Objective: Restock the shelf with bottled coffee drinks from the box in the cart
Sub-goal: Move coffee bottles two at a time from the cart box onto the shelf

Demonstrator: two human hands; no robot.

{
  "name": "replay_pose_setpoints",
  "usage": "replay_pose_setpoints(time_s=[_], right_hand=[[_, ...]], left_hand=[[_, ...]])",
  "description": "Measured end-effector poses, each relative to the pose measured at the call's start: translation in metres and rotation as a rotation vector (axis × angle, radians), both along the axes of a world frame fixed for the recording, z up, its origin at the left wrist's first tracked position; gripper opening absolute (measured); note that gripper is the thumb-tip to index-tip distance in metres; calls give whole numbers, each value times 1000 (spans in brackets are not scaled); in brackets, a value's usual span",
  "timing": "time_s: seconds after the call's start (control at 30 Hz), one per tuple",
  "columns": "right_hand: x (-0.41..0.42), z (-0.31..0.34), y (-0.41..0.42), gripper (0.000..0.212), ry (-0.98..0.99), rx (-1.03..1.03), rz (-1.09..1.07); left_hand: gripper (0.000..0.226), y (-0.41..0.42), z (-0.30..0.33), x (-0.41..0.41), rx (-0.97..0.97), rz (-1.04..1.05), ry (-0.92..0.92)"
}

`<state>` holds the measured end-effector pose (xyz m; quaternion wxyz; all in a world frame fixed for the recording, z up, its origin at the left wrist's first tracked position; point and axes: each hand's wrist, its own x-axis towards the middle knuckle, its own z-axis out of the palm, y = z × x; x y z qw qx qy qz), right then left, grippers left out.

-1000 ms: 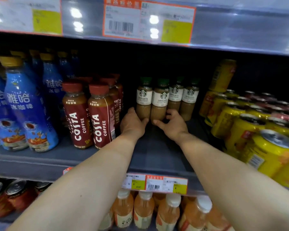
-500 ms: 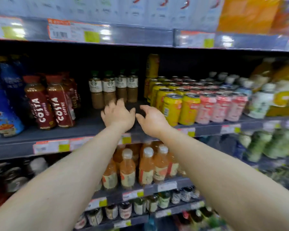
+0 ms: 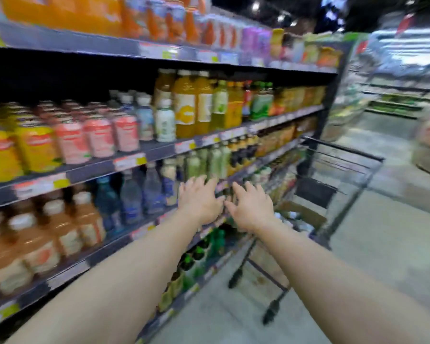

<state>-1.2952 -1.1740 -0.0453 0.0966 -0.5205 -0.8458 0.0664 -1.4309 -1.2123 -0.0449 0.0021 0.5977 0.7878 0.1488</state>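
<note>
Left hand point(image 3: 200, 199): held out empty, fingers spread.
Right hand point(image 3: 251, 207): likewise empty, fingers extended.
Box point(image 3: 305, 213): seen inside the cart point(image 3: 343, 170), right of the shelf point(image 3: 159, 151).

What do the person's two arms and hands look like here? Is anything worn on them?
Both forearms are bare to the picture's edge, with no sleeve in sight. The left hand and right hand wear no gloves. No watch, ring or band shows, though the picture is blurred.
</note>
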Motion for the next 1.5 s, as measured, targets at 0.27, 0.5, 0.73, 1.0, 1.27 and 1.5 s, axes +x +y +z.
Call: replay_pose_setpoints(time_s=[0.27,0.5,0.73,1.0,1.27,1.5], right_hand=[[134,-40,116,60,26,-16,-334],[214,-56,257,60,40,-117,-569],[263,-108,361,56,68,-256,-618],[309,-199,518,56,53,-430,-469],[311,-296,619,51,23,-756,-351],[287,-416,642,74,218,-958,-688]], left_hand=[[55,154,-36,129,-70,-314,68],[53,318,-52,178,-100,-499,113],[57,436,-112,195,-254,-488,47],[57,558,-209,219,-432,-342,-26],[60,595,-300,229,-672,-218,-137],[63,636,-384,232,-745,-261,-209]])
